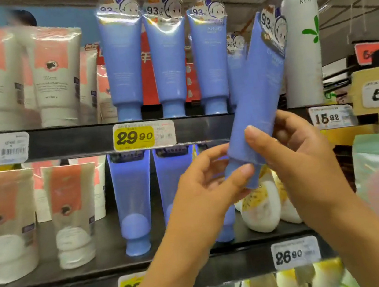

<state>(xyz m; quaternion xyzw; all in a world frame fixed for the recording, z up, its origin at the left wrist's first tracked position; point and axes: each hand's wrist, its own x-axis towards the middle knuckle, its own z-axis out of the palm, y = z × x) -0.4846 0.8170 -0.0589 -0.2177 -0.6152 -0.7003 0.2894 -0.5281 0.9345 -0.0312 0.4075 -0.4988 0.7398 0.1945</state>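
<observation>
I hold one blue tube (257, 89) tilted, to the right of the yellow price tag (133, 139).

My left hand (202, 188) pinches its cap (240, 180) between thumb and curled fingers, lower right of the tag; my right hand (300, 151) wraps the lower body, thumb across the front. I grip only the low end, so the long top could swing and knock the white bottle (302, 52) far right of the tag, or the tube may slip if the cap turns. Count: up-left of the tag, two white-and-pink tubes (50, 78) in front; above it, three standing blue tubes (169, 62) and a fourth half hidden; below it, two lower blue tubes (132, 196), maybe a third behind my hand; one bottle.
</observation>
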